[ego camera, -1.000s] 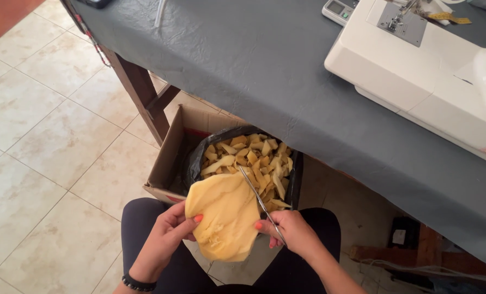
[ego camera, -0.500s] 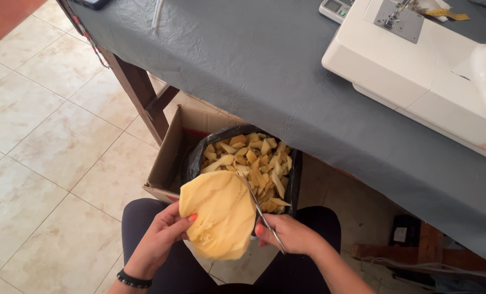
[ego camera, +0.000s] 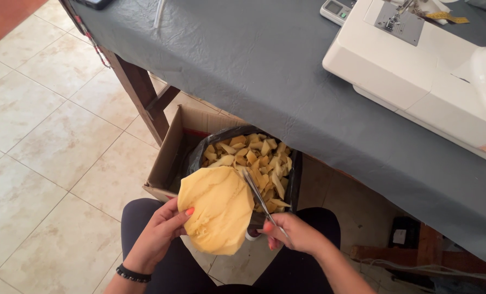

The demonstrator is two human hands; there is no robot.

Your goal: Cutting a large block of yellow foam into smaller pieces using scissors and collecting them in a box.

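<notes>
My left hand point(ego camera: 158, 234) holds a rounded piece of yellow fabric point(ego camera: 217, 208) by its lower left edge, over my lap. My right hand point(ego camera: 296, 235) grips a pair of scissors point(ego camera: 259, 197); the blades point up and to the left along the fabric's right edge. Just beyond the fabric stands a cardboard box point(ego camera: 169, 155) lined with a black bag point(ego camera: 195, 158) that is full of several yellow fabric scraps point(ego camera: 256, 158).
A table under a grey cloth point(ego camera: 265, 65) runs across the top, with a white sewing machine point(ego camera: 417, 71) at the right and a wooden leg point(ego camera: 139, 92) at the left. Beige floor tiles point(ego camera: 41, 163) lie to the left. Cables point(ego camera: 433, 269) lie at the lower right.
The fabric has turned slightly in my left hand, and the scissors have worked further along its right edge. The box and table have not moved.
</notes>
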